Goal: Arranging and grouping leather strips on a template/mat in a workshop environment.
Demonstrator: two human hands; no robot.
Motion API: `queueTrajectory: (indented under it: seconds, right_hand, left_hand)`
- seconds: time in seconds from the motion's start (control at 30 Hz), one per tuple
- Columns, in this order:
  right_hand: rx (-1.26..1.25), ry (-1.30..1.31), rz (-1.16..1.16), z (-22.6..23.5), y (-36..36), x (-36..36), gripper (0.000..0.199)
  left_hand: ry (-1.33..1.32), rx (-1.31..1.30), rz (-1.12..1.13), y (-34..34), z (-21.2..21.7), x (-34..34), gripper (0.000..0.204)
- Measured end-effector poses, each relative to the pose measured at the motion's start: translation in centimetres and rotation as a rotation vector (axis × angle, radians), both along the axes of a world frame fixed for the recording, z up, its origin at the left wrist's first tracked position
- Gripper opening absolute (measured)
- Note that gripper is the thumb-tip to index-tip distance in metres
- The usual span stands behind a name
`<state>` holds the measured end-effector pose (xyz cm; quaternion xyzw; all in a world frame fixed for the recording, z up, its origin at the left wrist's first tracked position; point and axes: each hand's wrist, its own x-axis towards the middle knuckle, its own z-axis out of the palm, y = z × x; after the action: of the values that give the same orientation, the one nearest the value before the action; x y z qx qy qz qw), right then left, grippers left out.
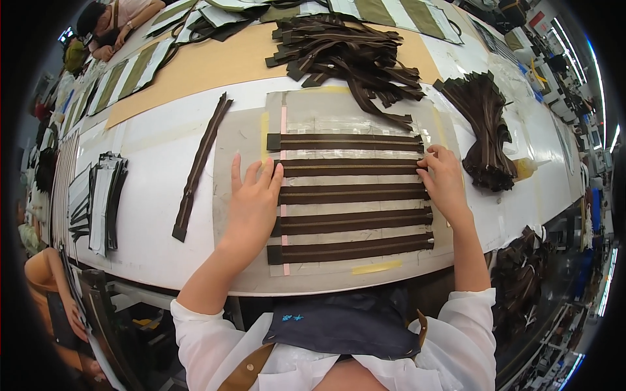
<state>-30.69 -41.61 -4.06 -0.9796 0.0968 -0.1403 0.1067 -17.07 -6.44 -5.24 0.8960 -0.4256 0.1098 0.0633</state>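
Observation:
Several dark brown zippers lie in parallel rows on a grey template board in front of me. My left hand rests flat, fingers spread, on the left ends of the second and third rows. My right hand has its fingertips on the right end of the second zipper, pressing it against the board. Neither hand lifts anything. A strip of pink tape runs down the board's left side.
A loose zipper lies to the left on the white table. A heap of zippers sits behind the board, and a bundle lies at the right. Stacked flat pieces are far left. Another person works at the far end.

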Motion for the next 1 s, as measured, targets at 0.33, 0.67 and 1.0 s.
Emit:
queueTrajectory:
  seconds: [0.33,0.67,1.0]
  right_hand:
    - [0.157,0.132,0.642,-0.6,13.0,6.7,0.058]
    - [-0.028,0.25,0.667,-1.8,10.4,4.3,0.087]
    - [-0.13,0.348,0.26,0.6,3.1,-1.3,0.08]
  left_hand:
    - [-0.074,0.04,-0.024,-0.1,-0.2,0.1,0.043]
    - [-0.028,-0.008,0.014,0.1,-0.6,-0.1,0.045]
    - [-0.077,-0.023,0.012,-0.1,-0.4,0.4,0.039]
